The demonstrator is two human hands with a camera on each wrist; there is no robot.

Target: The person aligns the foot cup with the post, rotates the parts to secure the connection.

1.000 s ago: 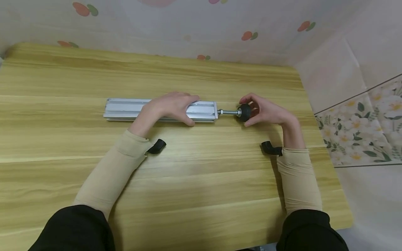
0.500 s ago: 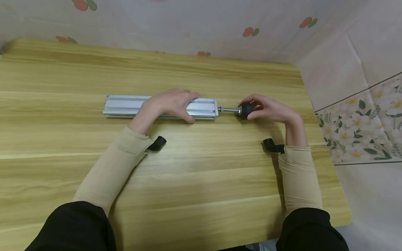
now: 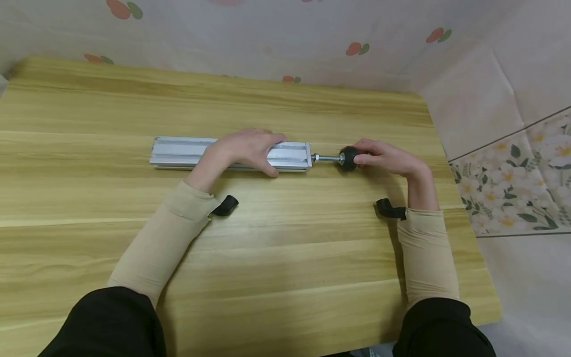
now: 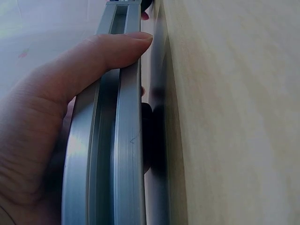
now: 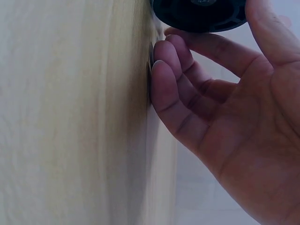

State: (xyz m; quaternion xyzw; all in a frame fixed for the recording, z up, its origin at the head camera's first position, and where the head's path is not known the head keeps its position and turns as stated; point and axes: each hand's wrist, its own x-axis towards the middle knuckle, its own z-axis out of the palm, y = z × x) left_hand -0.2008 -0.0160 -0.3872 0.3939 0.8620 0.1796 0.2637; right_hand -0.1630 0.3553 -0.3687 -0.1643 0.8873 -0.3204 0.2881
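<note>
A silver aluminium extrusion (image 3: 290, 156) lies lengthwise across the table, one slotted side showing in the left wrist view. My left hand (image 3: 243, 148) grips it from above, the thumb (image 4: 126, 49) bent over the near side. From an end plate on its right end runs a threaded rod (image 3: 329, 158) with a nut. At the rod's outer end is a black levelling foot (image 3: 349, 158), whose hollow underside (image 5: 199, 16) faces the right wrist camera. My right hand (image 3: 387, 157) pinches the foot between thumb and forefinger; its other fingers (image 5: 165, 84) curl below, close to the tabletop.
The wood-grain table (image 3: 276, 277) stretches out on all sides of the extrusion. A wall covering with fruit prints (image 3: 214, 39) rises behind, and a flowered panel (image 3: 513, 183) stands at the right. Black wrist mounts (image 3: 225, 206) project from both sleeves.
My right thumb and fingers, earlier spread wider around the levelling foot, have drawn together at its outer side and shifted slightly right. My left hand keeps its grip on the extrusion.
</note>
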